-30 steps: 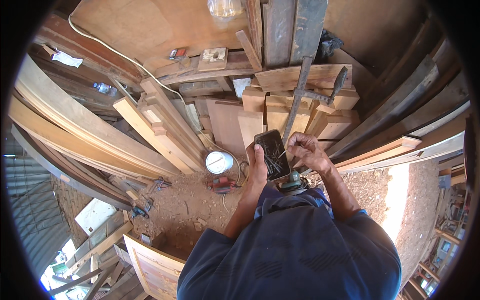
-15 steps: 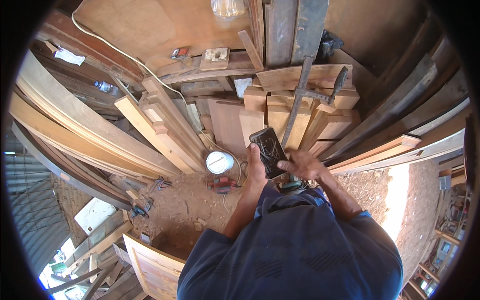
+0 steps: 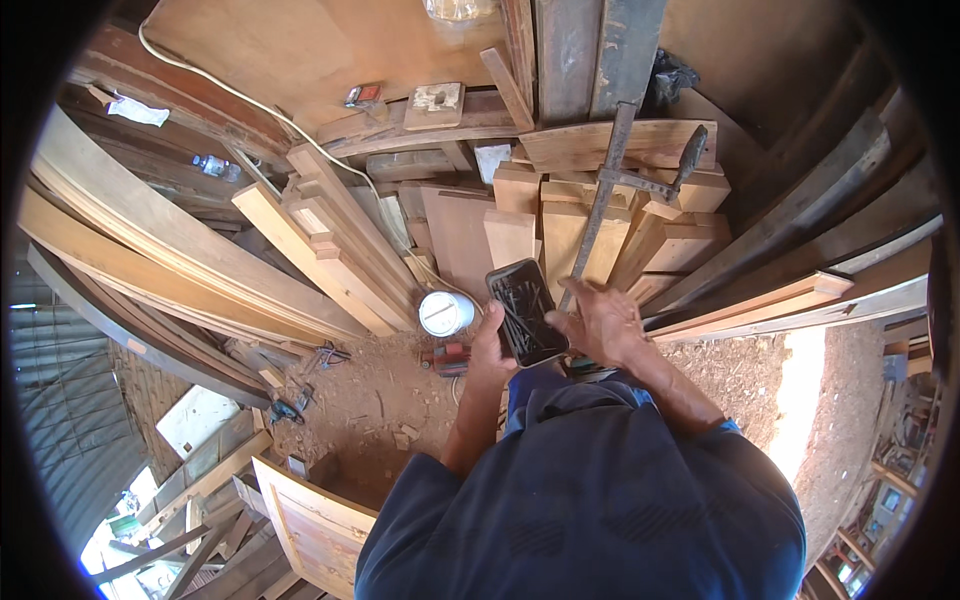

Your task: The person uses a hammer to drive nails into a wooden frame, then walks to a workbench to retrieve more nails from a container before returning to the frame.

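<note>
In front of my body is a black rectangular tray (image 3: pixel 527 345) with rounded corners. Thin nails (image 3: pixel 521 303) lie loose in it. My left hand (image 3: pixel 489 345) grips its left side, the thumb along the rim and the other fingers hidden underneath. At the tray's right edge is my right hand (image 3: pixel 608 325), its fingers apart and its thumb at or very near the rim. Nothing shows in that hand. Just beyond it, a long metal bar clamp (image 3: pixel 603 195) with a handle leans against stacked timber (image 3: pixel 572 240).
A white bucket (image 3: pixel 445 314) stands on the dirt floor, left of the tray, with a red power tool (image 3: pixel 446 359) beside it. Long planks (image 3: pixel 190 225) lean at left, more boards (image 3: pixel 765 308) at right. A framed wooden panel (image 3: pixel 318 520) stands at lower left. A cable (image 3: pixel 235 88) runs down.
The tray has tilted and moved slightly down and left with my left hand. My right hand has opened out beside it, fingers now pointing up. The view has shifted slightly.
</note>
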`<state>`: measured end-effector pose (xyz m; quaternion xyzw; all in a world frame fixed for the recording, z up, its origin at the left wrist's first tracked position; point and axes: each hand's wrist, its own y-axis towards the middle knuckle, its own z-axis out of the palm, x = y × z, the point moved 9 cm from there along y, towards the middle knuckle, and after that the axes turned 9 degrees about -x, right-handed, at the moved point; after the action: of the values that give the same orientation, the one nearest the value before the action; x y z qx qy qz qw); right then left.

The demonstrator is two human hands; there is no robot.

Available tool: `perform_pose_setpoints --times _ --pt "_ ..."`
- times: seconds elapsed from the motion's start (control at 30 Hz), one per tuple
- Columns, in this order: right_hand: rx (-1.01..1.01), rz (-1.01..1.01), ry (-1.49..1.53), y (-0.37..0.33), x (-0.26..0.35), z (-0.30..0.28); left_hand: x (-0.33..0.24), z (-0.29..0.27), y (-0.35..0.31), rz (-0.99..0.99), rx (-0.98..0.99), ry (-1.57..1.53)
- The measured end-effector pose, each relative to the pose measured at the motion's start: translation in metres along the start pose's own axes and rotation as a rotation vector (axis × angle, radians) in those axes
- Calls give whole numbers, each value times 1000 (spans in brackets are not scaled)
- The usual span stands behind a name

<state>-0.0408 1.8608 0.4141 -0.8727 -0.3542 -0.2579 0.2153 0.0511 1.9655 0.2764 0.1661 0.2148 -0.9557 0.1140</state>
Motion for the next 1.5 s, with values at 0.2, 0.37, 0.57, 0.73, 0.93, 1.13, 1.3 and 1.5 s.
perform_pose_setpoints --times 0.2,0.37,0.57,0.73,0.93,1.13,1.3,1.5 --pt "108 -559 -321 -10 56 18 5 34 1 -68 -57 -170" --pt "25 -476 -247 0 47 1 6 18 5 -33 -39 -138" --pt "156 -575 -368 -3 53 13 6 37 2 -56 -18 19" --pt "76 -544 -283 4 41 -12 4 59 -7 -13 8 287" --pt "-102 -577 -108 3 27 -29 10 57 -2 -166 58 153" --pt "206 -771 -193 -20 49 -7 18 53 8 -225 77 194" --pt "189 -703 -294 -8 33 -16 23 63 7 -255 59 163" --pt "112 -566 -242 4 21 -34 21 66 6 -243 82 160"
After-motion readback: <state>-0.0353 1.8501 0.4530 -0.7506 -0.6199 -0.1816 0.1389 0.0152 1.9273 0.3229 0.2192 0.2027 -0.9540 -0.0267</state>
